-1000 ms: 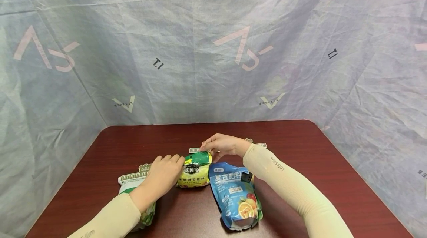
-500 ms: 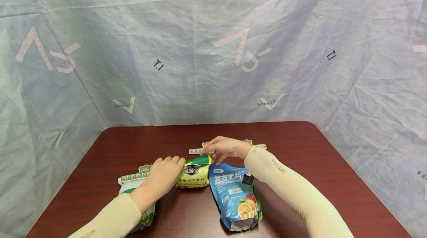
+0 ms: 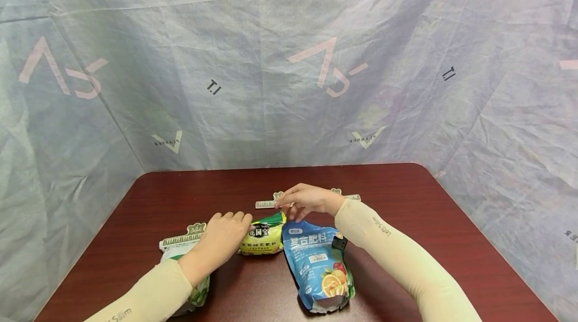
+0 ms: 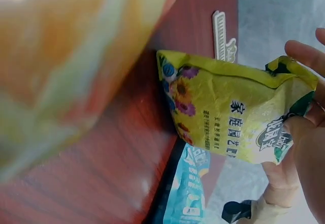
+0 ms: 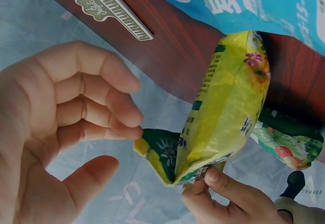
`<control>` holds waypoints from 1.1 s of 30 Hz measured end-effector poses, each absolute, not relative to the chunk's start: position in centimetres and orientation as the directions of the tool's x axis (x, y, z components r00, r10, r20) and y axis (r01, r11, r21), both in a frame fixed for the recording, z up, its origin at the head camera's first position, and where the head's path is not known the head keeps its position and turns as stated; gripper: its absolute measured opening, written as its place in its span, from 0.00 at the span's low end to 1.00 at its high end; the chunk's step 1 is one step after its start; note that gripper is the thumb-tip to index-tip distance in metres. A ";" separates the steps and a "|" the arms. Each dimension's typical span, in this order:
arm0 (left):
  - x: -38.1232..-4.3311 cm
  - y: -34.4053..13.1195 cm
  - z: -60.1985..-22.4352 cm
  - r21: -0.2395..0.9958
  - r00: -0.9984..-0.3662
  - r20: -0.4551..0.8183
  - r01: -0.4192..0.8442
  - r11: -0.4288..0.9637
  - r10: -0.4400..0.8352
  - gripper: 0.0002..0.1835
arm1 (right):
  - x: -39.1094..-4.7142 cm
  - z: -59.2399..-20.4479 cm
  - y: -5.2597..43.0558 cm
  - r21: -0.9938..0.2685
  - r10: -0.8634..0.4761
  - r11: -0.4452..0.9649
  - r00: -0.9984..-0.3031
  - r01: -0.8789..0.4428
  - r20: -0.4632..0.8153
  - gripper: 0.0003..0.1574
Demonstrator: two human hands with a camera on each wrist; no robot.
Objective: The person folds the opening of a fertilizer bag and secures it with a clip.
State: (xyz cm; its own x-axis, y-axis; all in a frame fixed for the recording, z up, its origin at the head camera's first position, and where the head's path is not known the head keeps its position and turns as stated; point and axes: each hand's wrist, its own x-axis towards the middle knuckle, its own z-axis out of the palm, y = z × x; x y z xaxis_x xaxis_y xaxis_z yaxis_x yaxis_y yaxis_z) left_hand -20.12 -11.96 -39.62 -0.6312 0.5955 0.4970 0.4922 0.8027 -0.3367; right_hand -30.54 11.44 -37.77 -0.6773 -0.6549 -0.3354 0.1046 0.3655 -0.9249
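A small yellow-and-green fertilizer bag point(image 3: 264, 244) stands on the table between both hands. My left hand point(image 3: 223, 234) pinches its top left corner, the thumb on the printed front in the left wrist view. At the other top corner is my right hand point(image 3: 309, 199), its fingers loosely curved. In the right wrist view those fingertips meet the tip of the folded green flap point(image 5: 165, 150), while the thumb stays apart from it. The flap bends over at the bag's top. Just right of the bag lies a blue fertilizer pouch point(image 3: 316, 267) with fruit printed on it.
A white-and-green bag point(image 3: 200, 289), partly hidden by the left forearm, has a striped clip point(image 3: 182, 239) along its top. Behind the yellow bag lies another flat striped clip point(image 3: 265, 204); a further clip point(image 3: 352, 197) is beyond the right wrist. Grey cloth point(image 3: 280, 86) walls the dark red table.
The green top of the yellow bag has folded further back, so less of it shows. My right hand has shifted slightly right. The left hand keeps its hold.
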 end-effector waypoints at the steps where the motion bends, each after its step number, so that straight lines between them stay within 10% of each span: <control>1: -20.2 -12.0 -39.6 -0.343 -0.630 0.494 0.491 0.800 0.599 0.16 | -30.6 -37.8 11.5 -0.925 -0.654 0.364 -0.678 0.107 -0.336 0.18; 22: -22.0 -13.2 -39.1 -0.496 -0.467 0.463 0.567 0.657 0.753 0.20 | -30.5 -38.1 11.8 -0.929 -0.657 0.355 -0.680 0.102 -0.325 0.23; 33: -23.5 -14.2 -39.6 -0.557 -0.238 0.524 0.631 0.540 0.818 0.25 | -30.1 -37.9 12.0 -0.930 -0.633 0.363 -0.716 0.059 -0.293 0.19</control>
